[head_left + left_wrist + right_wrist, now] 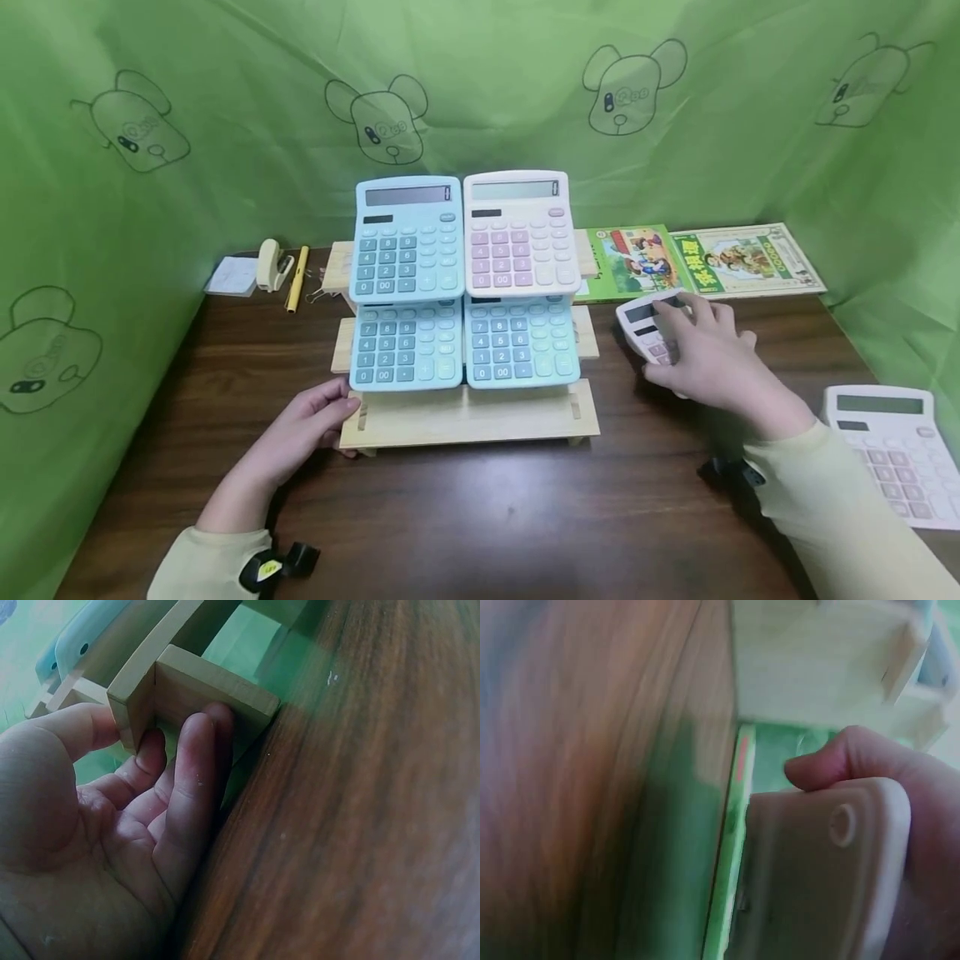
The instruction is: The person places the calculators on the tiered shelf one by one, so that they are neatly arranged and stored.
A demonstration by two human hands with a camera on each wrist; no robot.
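Note:
My left hand (311,421) grips the lower left corner of a tiered wooden stand (468,421); in the left wrist view its thumb lies against the board's edge, the other fingers (191,765) underneath. Two calculators stand on the top tier, a blue one (407,242) beside a white one with pink keys (520,237). Below them are two more blue calculators (406,350), partly covered from above. Right of the stand, my right hand (708,354) holds a white calculator (648,321) tilted, its lower part hidden by the hand. The right wrist view shows that calculator's back (810,877).
Another white calculator (903,454) lies at the right edge, partly behind the sleeve. Two picture books (641,262) lie along the back right. At the back left are a white stapler (272,267), a yellow pen (297,279) and pale paper (232,277). Green cloth walls surround the table.

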